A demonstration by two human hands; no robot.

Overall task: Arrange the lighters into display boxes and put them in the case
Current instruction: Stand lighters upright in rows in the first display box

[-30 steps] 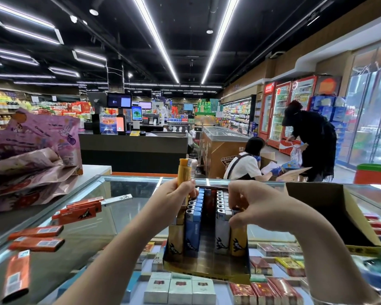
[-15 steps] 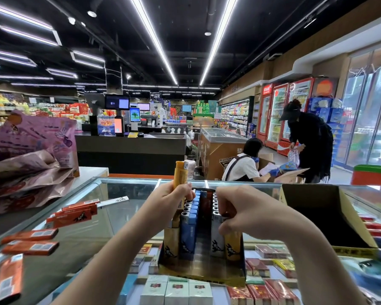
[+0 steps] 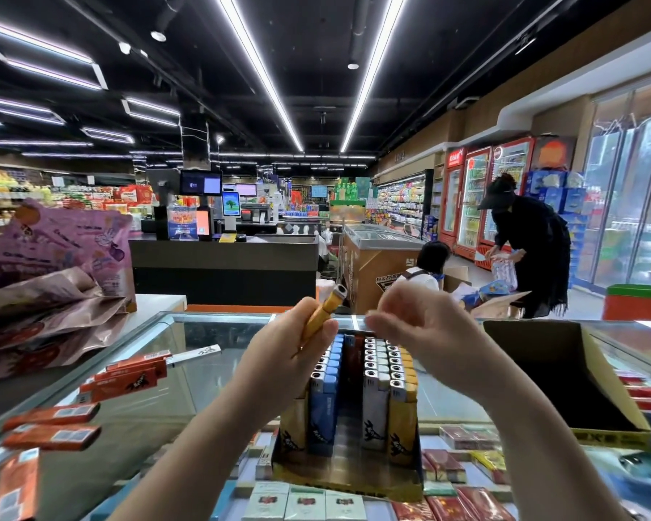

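Note:
A display box [image 3: 348, 479] stands on the glass case [image 3: 147, 389], holding upright rows of blue, white and yellow lighters [image 3: 376, 385], with an open gap down its middle. My left hand [image 3: 290, 359] grips a yellow lighter [image 3: 326, 306], tilted with its metal top up and to the right, above the box's left rows. My right hand [image 3: 425, 332] hovers blurred above the right rows, fingers loosely curled and holding nothing that I can see. An empty black and yellow display box [image 3: 564, 374] lies open to the right.
Several flat orange packs [image 3: 125, 377] lie scattered on the glass at left. Purple bags [image 3: 53, 265] are piled at far left. Cigarette packs [image 3: 301, 502] show through the glass below. Two people [image 3: 523, 242] work by the fridges beyond the counter.
My right hand has lifted off the right rows of lighters and risen above them. My left hand raised the yellow lighter and tilted it to the right.

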